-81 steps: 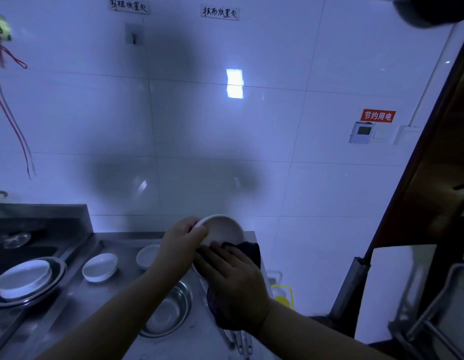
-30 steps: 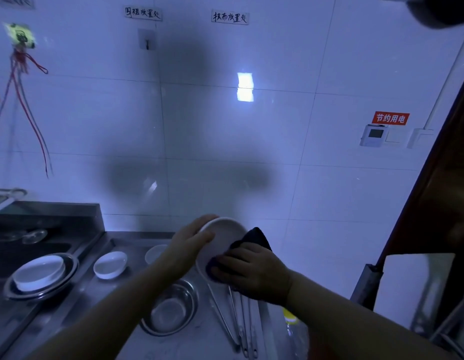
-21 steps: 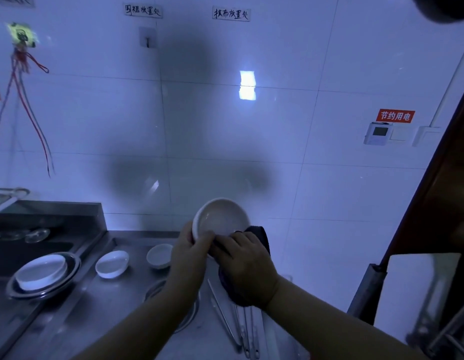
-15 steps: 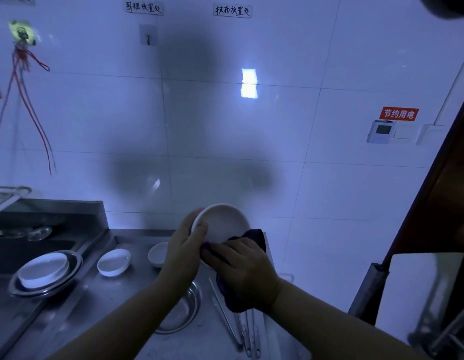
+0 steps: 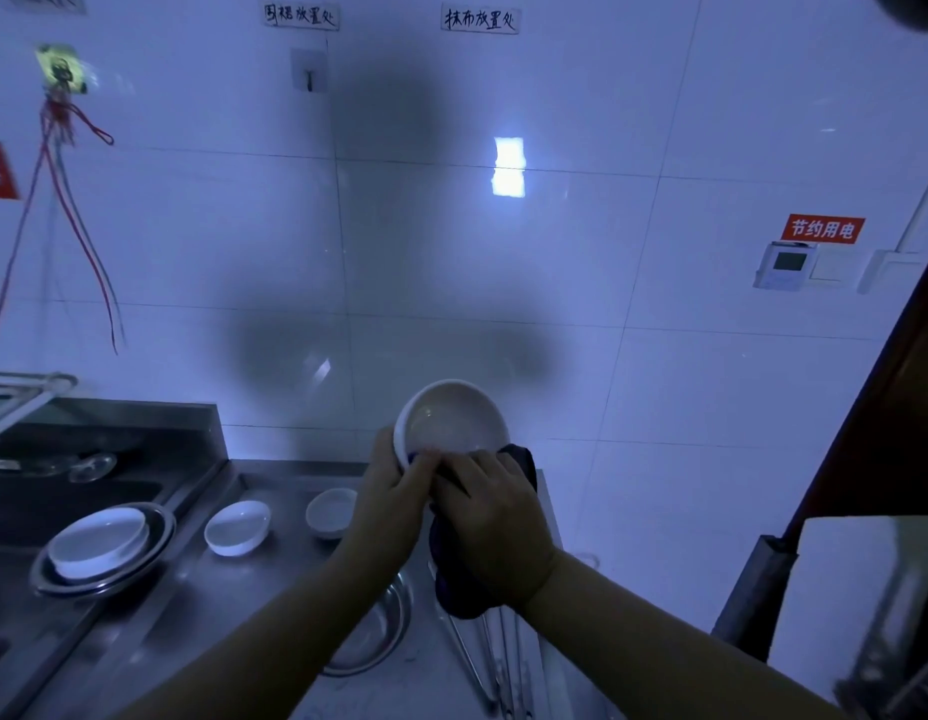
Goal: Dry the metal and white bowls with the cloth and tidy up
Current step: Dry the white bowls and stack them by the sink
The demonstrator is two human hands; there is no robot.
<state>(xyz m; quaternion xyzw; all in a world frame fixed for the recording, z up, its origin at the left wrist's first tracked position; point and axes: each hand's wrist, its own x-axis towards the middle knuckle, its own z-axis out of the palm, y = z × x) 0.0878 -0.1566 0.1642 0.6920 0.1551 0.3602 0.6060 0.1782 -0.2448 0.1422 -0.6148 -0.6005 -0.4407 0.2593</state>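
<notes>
A white bowl (image 5: 451, 418) is held up in front of the tiled wall, above the steel tabletop (image 5: 191, 589), tipped so its hollow faces the camera. The left hand (image 5: 394, 506) has its grip closed on the bowl's near-left rim, thumb over the edge. The right hand (image 5: 495, 527) has its grip closed on a dark cloth (image 5: 459, 589), bunched under the palm and pressed against the bowl's lower rim; a tail of cloth hangs down below the wrist.

The step in hand looks to be drying this bowl. To do it well, the cloth should likely be worked right round the rim and then into the hollow, with the left hand turning the bowl a little at a time so no wet patch hides under the fingers. The glazed surface is probably slippery, so a firm hold on the rim matters while the right hand rubs. The hanging tail is best kept gathered so it does not drag over the dishes below.

Directly beneath the arms sits a metal bowl (image 5: 373, 636), partly hidden, with what look like metal tongs (image 5: 482, 667) beside it to the right. Further left on the tabletop stand two small white bowls (image 5: 237, 527) (image 5: 330, 511), apart from each other. Further left again, a wide white bowl (image 5: 99, 540) rests inside a metal basin (image 5: 139, 563). Whether any of these are already dry cannot be told.
</notes>
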